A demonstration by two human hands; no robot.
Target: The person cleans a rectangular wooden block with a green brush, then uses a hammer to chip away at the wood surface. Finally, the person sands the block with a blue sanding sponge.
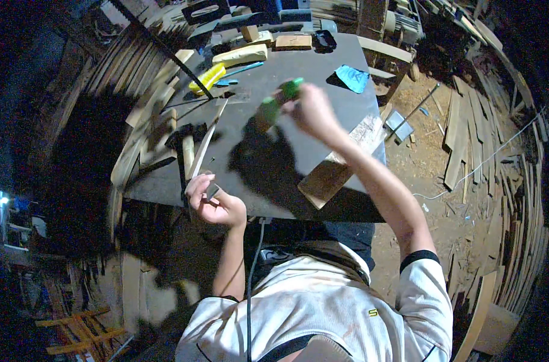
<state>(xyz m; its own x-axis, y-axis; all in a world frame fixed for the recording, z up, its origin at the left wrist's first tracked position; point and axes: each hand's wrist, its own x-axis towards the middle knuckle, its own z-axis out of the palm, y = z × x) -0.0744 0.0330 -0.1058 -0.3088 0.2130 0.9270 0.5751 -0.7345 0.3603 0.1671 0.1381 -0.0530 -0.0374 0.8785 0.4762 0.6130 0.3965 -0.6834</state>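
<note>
As hands (315, 116) (221, 205) work, grey tabletop (298, 66), planks (467, 130)

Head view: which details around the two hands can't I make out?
All in the head view:
- Green object: blurred, and partly covered by the right hand, so its kind is unclear.
- Pale strip: its lower end is hidden by the fingers of the left hand.
- Small grey piece: too small to identify; fingers cover any join with the strip.
- Wood block: partly hidden by the right forearm.
</note>
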